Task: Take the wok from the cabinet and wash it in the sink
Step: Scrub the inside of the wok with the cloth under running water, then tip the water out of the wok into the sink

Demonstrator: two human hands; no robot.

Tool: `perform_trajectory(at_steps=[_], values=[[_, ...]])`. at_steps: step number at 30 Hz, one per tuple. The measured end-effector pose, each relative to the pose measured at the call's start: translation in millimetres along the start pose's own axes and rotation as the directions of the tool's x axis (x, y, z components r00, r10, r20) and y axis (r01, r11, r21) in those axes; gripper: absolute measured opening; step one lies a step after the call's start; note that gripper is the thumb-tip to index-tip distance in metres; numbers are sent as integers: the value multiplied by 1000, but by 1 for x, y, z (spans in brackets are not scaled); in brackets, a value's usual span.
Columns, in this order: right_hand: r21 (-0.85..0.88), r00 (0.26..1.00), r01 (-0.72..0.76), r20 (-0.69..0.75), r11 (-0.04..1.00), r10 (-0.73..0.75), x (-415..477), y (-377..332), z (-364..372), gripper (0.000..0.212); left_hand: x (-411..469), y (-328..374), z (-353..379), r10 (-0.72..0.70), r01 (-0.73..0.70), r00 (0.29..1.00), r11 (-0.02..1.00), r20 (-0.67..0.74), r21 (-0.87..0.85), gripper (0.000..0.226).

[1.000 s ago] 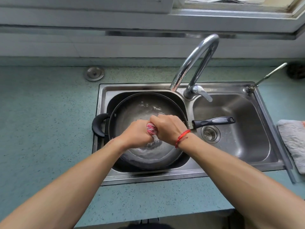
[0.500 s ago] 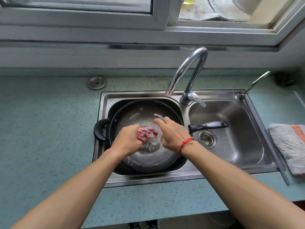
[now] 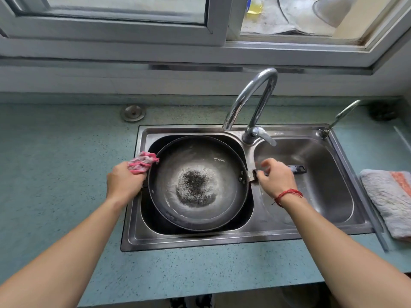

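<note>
A dark wok [image 3: 198,185] sits in the left basin of the steel sink [image 3: 200,241], with soapy water and dark specks in its middle. My left hand [image 3: 124,181] grips a pink cloth [image 3: 142,162] against the wok's left rim, hiding the small loop handle there. My right hand [image 3: 277,178] curls over the long black handle [image 3: 297,168], which reaches across the right basin; only the handle's end shows past the fingers.
The curved faucet [image 3: 251,101] arches over the divider behind the wok. A thin second tap [image 3: 342,114] stands at the sink's back right corner. A grey and orange towel [image 3: 387,201] lies on the counter to the right. A round metal cap [image 3: 133,112] sits back left.
Both hands left the middle of the wok. My left hand carried the pink cloth to the left rim, and my right hand moved right onto the long handle.
</note>
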State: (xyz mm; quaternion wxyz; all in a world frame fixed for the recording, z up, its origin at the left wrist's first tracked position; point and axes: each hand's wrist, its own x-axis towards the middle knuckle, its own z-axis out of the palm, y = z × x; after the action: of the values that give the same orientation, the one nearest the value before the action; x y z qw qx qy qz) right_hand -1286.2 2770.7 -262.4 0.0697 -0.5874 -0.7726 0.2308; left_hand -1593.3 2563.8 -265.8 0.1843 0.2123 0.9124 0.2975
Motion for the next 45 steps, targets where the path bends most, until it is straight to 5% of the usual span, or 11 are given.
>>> perform_trajectory(at_steps=[10,14,18,24,31,45], values=[[200,883,-466,47,862,466,13,25,4,35,17,-18,-4,-253,248,967,962,-30,-118,15],[470,773,-610,174,638,610,30,44,18,64,22,-20,2,-320,317,947,926,20,-205,12],[741,713,-591,293,320,637,33,36,22,24,26,-22,7,-331,330,943,920,31,-211,8],[817,678,-562,364,131,638,46,36,34,17,30,-20,10,-334,333,942,934,14,-129,8],[820,674,-566,396,92,623,48,36,33,22,36,-20,11,-412,413,910,901,32,-130,9],[886,736,-456,322,84,596,66,21,6,15,46,10,-21,-324,330,943,892,74,-307,12]])
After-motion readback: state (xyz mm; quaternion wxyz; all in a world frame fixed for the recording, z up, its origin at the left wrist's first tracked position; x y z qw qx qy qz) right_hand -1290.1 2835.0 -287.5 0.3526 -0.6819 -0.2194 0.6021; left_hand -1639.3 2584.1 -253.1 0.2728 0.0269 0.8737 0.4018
